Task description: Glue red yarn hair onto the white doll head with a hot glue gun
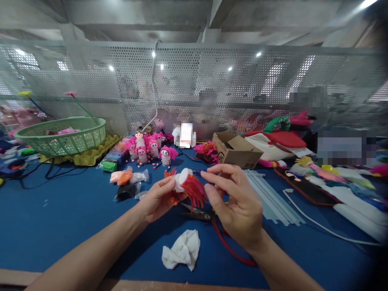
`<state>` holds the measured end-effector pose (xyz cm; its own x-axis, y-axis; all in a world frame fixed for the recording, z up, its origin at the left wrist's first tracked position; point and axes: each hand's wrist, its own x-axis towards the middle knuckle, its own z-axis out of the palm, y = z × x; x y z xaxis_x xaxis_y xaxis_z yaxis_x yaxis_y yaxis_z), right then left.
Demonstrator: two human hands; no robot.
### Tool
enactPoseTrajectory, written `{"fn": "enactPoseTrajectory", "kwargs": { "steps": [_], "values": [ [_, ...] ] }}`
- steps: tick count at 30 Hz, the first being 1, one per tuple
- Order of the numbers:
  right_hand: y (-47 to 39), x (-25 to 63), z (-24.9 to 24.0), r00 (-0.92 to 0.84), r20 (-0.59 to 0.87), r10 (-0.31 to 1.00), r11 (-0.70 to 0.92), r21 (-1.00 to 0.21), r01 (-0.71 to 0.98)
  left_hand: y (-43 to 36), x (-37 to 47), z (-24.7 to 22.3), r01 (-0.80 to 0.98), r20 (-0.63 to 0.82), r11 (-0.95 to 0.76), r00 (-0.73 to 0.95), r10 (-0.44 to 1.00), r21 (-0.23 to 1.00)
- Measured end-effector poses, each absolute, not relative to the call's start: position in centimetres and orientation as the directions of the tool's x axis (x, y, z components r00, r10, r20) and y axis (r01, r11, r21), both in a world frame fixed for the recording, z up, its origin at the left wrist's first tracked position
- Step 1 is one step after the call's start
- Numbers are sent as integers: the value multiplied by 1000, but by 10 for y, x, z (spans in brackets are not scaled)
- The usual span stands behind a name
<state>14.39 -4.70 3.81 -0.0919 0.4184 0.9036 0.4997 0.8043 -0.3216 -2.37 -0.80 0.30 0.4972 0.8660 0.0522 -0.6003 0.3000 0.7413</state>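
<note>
Surface: one blue tabletop (75, 222), with a pale wooden edge (145, 285) along the near side.
Item in hand: one small doll-like figure (178, 182), white body with pink, red and orange strands, lifted above the middle of the tabletop.
Left hand: fingers (170, 184) and thumb closed on the figure's white body.
Right hand (235, 202): curved beside the strands, thumb and index tip apart; a blue item (197, 172) is at the fingertips, whether gripped I cannot tell.
Below the hands: scissors (206, 217), partly covered by the right hand, and one crumpled white cloth (182, 250) nearer the edge.
Back, centre: a cluster of pink-haired dolls (142, 154), upright; a tangle of pink and orange strands (206, 151); an open cardboard box (236, 153).
Left side: a green basket (66, 137) above a yellow moulded tray (91, 157); small packets (125, 178), orange, white and black.
Right side: translucent strips (269, 194) laid in a bundle; a white cable (315, 224); a red-and-white soft article (281, 141).
Room: a perforated metal screen (182, 76) behind the tabletop, a bent pale rod (154, 81) before it, grey concrete ceiling (136, 16) with beams, bright lamps.
</note>
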Motion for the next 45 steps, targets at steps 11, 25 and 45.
{"fn": "enactPoseTrajectory", "kwargs": {
  "steps": [11,25,45],
  "values": [
    [-40,142,32,-164,899,407,794,-259,550,-8,-23,2,-604,74,297,512,856,740],
    [-39,140,32,-178,889,422,793,-268,547,-7,-24,-1,-600,66,295,505,861,744],
    [-14,137,19,-87,231,969,236,-970,57,-14,-30,-3,-351,16,315,689,725,882]
  ]
}}
